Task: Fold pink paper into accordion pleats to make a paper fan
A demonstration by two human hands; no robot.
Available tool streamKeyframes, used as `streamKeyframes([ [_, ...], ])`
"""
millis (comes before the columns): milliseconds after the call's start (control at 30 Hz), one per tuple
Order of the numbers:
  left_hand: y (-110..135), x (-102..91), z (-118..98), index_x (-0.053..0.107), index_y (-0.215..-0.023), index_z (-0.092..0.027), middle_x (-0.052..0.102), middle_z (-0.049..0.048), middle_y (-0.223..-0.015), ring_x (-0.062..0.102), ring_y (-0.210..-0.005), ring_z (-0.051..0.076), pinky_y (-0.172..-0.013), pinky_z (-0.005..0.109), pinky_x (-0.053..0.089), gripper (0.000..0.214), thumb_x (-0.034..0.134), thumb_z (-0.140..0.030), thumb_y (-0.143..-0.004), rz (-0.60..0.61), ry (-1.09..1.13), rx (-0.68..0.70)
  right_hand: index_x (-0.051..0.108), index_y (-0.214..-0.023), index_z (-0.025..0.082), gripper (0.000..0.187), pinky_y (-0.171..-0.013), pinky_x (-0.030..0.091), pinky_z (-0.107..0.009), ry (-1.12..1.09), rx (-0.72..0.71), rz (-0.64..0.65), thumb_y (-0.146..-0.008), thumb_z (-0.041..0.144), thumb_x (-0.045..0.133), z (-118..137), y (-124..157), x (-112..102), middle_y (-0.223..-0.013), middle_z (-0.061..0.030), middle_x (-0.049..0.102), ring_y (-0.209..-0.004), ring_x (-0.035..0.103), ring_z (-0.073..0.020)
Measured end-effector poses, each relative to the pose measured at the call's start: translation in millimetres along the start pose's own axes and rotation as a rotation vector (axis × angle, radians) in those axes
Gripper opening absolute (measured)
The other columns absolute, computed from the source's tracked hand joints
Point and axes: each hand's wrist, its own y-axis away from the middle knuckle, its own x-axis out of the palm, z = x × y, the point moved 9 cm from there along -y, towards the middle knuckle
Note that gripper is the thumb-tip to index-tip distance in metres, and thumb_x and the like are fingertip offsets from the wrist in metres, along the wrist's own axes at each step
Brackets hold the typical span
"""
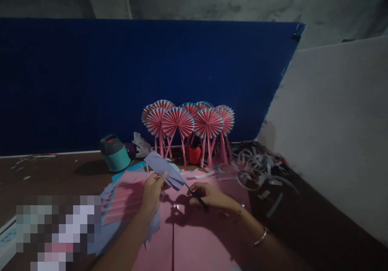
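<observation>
My left hand pinches a few layered pieces of lavender paper, held up at a slant above the pink sheet. Closed around the dark handles of a pair of scissors is my right hand. The scissors' blades meet the right end of the paper; whether they are cutting into it I cannot tell. Beneath and left of my left hand lies pleated pink paper with pale blue edges, on top of more lavender sheets.
Several round pleated paper fans on pink legs stand against the blue board. A teal container with a dark lid, a plastic bag and a red object sit nearby. Curled paper strips pile up at right, by a pale wall.
</observation>
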Motion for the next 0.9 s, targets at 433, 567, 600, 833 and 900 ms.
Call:
streamKeyframes([
  [433,1.2,1.3,0.2,0.064,-0.081,-0.015,0.070,0.0024,-0.070,0.065,-0.063,0.017,-0.057,0.026,0.048,0.038,0.076,-0.044,-0.059,0.012,0.006,-0.008,0.059,-0.093,0.014,0.055,-0.045,0.029,-0.018,-0.006,-0.006,-0.014,-0.059,0.053,0.077,-0.1,-0.9,-1.9,-0.063,0.0050,0.053,-0.052,0.043,-0.0062],
  [567,0.7,2.0,1.3,0.064,-0.083,-0.015,0.070,0.0024,-0.071,0.065,-0.065,0.017,-0.057,0.025,0.048,0.037,0.075,-0.044,-0.062,0.020,0.012,-0.011,0.059,-0.091,0.014,0.055,-0.045,0.029,-0.018,-0.009,0.001,-0.018,-0.058,0.054,0.078,5.3,1.3,-1.0,-0.060,0.0057,0.052,-0.051,0.042,-0.0059],
  [600,0.5,2.0,1.4,0.064,-0.084,-0.015,0.070,0.0024,-0.072,0.065,-0.064,0.017,-0.057,0.025,0.048,0.037,0.075,-0.043,-0.062,0.019,0.012,-0.011,0.059,-0.090,0.014,0.055,-0.045,0.029,-0.018,-0.011,0.004,-0.019,-0.058,0.054,0.078,5.9,1.6,-0.8,-0.060,0.0057,0.052,-0.050,0.042,-0.0060],
  [833,2.4,1.4,-0.7,0.062,-0.079,-0.015,0.070,0.0025,-0.071,0.065,-0.063,0.016,-0.059,0.025,0.049,0.037,0.076,-0.043,-0.058,-0.006,0.011,-0.016,0.059,-0.087,0.014,0.052,-0.046,0.029,-0.018,-0.042,0.002,-0.031,-0.057,0.051,0.079,4.3,0.2,-1.7,-0.057,0.0067,0.052,-0.049,0.041,-0.0053],
  [900,1.9,0.2,0.3,0.063,-0.079,-0.015,0.070,0.0028,-0.071,0.065,-0.064,0.017,-0.058,0.025,0.048,0.039,0.077,-0.044,-0.057,-0.014,0.010,-0.018,0.059,-0.087,0.014,0.051,-0.045,0.028,-0.018,-0.051,-0.005,-0.034,-0.058,0.050,0.079,3.1,-0.6,-2.2,-0.055,0.0072,0.051,-0.048,0.041,-0.0052],
])
